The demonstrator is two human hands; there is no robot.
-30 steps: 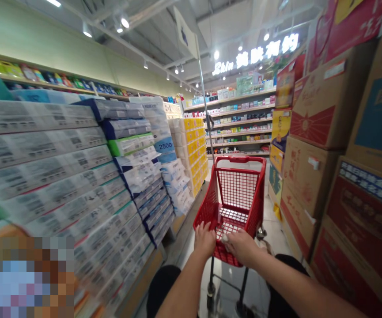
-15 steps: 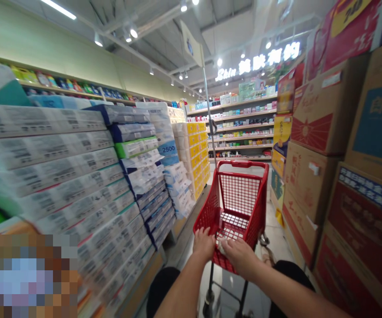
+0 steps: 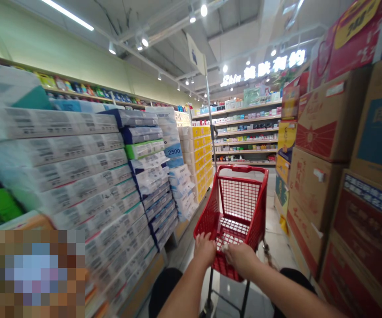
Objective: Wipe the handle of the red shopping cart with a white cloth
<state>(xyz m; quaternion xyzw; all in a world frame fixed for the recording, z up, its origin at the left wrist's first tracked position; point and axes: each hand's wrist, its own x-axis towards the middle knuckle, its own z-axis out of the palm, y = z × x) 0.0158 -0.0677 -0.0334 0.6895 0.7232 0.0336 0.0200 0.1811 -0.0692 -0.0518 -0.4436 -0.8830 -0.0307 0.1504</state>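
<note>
A red plastic shopping cart (image 3: 240, 198) with mesh sides stands in front of me, its basket holding nothing that I can make out. My left hand (image 3: 205, 251) rests on the cart's near left rim, its fingers curled over the edge. Just to the right, my right hand (image 3: 239, 259) is closed at the near rim. Something small and whitish shows at its fingertips, too small to name. The cart's dark metal legs (image 3: 226, 298) show beneath my forearms.
Stacked tissue packs (image 3: 88, 163) line the left, with yellow-and-white packs (image 3: 200, 154) farther on. Cardboard cartons (image 3: 316, 185) are piled on the right. Stocked shelves (image 3: 243, 141) cross the far end. A sign pole (image 3: 209, 106) rises beyond the cart.
The view has shifted slightly, so the stacks and shelves sit a little farther right and lower. Both hands remain at the cart's near rim.
</note>
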